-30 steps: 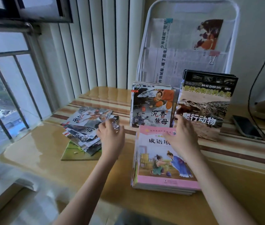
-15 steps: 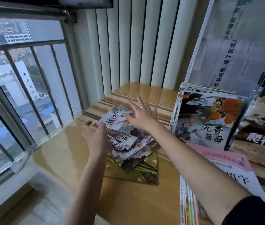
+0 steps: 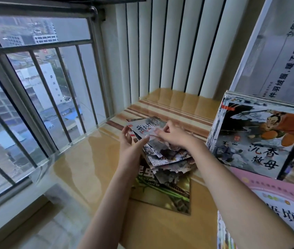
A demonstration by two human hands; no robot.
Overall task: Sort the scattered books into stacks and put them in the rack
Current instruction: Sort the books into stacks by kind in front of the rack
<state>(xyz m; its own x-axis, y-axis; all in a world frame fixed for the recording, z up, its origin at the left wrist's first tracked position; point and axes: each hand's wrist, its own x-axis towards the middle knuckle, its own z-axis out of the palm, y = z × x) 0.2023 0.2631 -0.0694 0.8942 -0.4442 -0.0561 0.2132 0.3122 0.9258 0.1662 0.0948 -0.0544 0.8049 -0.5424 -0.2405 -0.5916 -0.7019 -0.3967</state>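
A loose pile of thin picture booklets [image 3: 167, 159] lies on a large green book [image 3: 166, 194] on the yellow table. My left hand [image 3: 131, 142] and my right hand [image 3: 173, 135] both pinch the top booklet [image 3: 145, 127], a pale one with red and black characters, lifted slightly off the pile. At the right a set of illustrated books [image 3: 257, 137] stands upright in the white rack [image 3: 245, 56]. A pink-covered stack [image 3: 284, 205] lies at the lower right, partly behind my right forearm.
A barred window [image 3: 34, 87] runs along the left, close to the table edge. White vertical blinds [image 3: 169, 47] hang behind the table. Newspapers [image 3: 290, 56] fill the rack's upper part. Bare yellow tabletop [image 3: 92, 168] lies left of the pile.
My view has swung left and closer to the pile. Both hands came together on the top booklet and raised it; earlier they were spread flat over the pile.
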